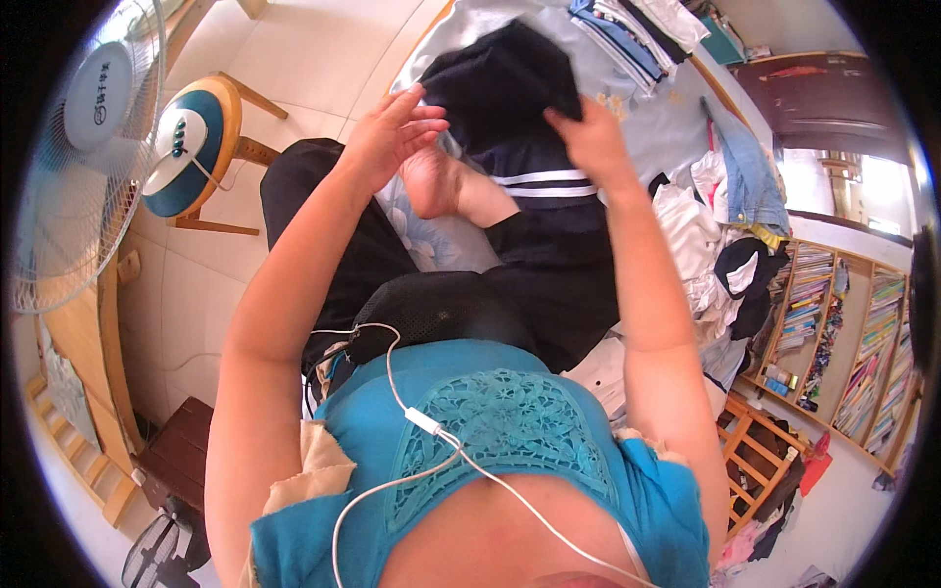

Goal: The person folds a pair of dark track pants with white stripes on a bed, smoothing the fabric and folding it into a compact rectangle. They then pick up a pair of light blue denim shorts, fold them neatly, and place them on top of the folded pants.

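Turquoise top (pixel 500 421) fills the foreground. Beyond it, over the pale bed (pixel 632 118), spreads black cloth (pixel 505 88). Right grip (pixel 598 147) is closed on that cloth's right edge; left grip (pixel 385 137) is loosely spread by its left edge, contact unclear, near a bare foot (pixel 438 186). White cable (pixel 422 421) crosses the top.

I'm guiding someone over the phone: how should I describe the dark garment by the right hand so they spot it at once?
Find the pale flowered bed sheet at the top centre. On it, beyond the bare foot, is the dark garment, its right edge in the right hand. Being held sets it apart from the blue, white and black clothes stack at upper right.
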Available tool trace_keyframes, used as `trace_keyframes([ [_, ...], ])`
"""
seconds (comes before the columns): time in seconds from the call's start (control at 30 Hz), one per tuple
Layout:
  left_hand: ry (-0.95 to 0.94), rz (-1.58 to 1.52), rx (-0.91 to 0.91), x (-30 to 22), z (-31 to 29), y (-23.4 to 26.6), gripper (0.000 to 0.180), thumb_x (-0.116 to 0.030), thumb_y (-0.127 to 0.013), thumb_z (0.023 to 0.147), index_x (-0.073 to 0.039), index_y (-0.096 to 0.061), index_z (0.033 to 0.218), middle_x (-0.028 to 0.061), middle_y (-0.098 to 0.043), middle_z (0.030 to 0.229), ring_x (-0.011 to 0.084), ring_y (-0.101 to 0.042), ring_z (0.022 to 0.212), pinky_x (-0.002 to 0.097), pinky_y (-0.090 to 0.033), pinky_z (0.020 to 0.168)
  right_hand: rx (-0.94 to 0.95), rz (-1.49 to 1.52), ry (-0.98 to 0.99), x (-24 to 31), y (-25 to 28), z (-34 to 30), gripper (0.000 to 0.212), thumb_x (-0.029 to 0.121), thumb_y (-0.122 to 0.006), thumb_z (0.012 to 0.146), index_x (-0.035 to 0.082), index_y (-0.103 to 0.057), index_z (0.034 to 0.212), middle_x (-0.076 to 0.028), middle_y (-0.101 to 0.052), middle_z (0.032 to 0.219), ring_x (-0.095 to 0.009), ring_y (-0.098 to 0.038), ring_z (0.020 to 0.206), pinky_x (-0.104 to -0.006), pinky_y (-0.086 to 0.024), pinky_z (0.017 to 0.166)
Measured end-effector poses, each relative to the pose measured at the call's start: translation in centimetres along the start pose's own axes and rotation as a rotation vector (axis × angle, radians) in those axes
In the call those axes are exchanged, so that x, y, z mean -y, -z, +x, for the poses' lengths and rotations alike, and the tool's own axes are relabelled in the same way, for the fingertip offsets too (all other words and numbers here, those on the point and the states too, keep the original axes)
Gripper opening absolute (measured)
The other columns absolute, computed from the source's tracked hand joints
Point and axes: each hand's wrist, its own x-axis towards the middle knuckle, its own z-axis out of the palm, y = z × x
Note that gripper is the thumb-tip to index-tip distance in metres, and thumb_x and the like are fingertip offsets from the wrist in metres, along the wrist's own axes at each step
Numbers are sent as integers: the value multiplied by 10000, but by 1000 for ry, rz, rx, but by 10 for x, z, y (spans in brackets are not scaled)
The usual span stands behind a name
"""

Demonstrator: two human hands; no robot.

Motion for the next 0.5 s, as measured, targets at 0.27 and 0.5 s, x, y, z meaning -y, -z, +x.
trace_keyframes([
  [0.27, 283, -197, 339, 51, 39, -7, 815, -675, -470, 785, -125, -308, 1365, 140, -461, 1275, 296, -441, 1172, 471, -334, 986, 92, 873, -268, 34, 89, 9, 417, 145, -672, 804, -46, -537, 1150, -125, -628, 1033, -198, -625, 867, -301, -506, 776],
  [0.5, 388, -200, 328, 36, 23, -75, 420, -202, -601, 871, 11, -459, 1204, 135, -532, 1196, 245, -508, 1115, 402, -396, 976, 88, 1087, -452, -14, 115, 8, 385, 133, -644, 821, -47, -532, 1141, -145, -626, 1033, -233, -637, 864, -332, -524, 783],
])
